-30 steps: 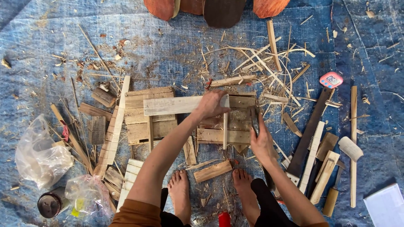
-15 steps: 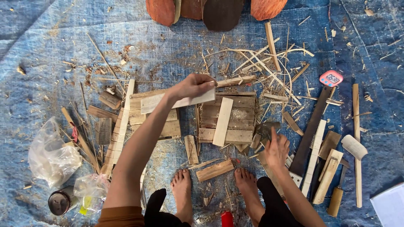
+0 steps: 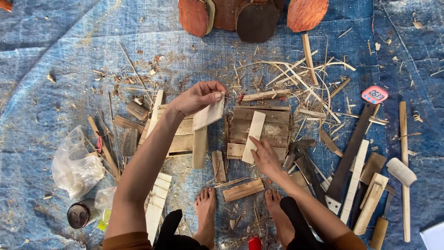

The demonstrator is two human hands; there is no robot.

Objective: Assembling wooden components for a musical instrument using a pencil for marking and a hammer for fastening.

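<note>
My left hand [image 3: 198, 97] grips the upper end of a pale flat wood slat [image 3: 208, 115] and holds it above a stack of boards [image 3: 178, 139]. My right hand [image 3: 264, 156] rests with fingers spread on the lower end of a light wood strip [image 3: 253, 137]. That strip lies slanted across a panel of dark planks [image 3: 273, 126]. A narrow upright slat [image 3: 200, 147] stands between the two board groups. My bare feet [image 3: 206, 208] are at the bottom edge of the view.
Blue tarp [image 3: 55, 69] covered in shavings [image 3: 300, 76] and sawdust. Saw, sticks and tools [image 3: 351, 157] lie right, by a pink timer [image 3: 374, 94]. Plastic bags [image 3: 76, 162] and a dark can [image 3: 79, 214] lie left. Round reddish wooden pieces [image 3: 252, 16] sit at top.
My left hand lifted the long pale slat off the boards and turned it upward to the left. My right hand drew back, then settled on the light strip.
</note>
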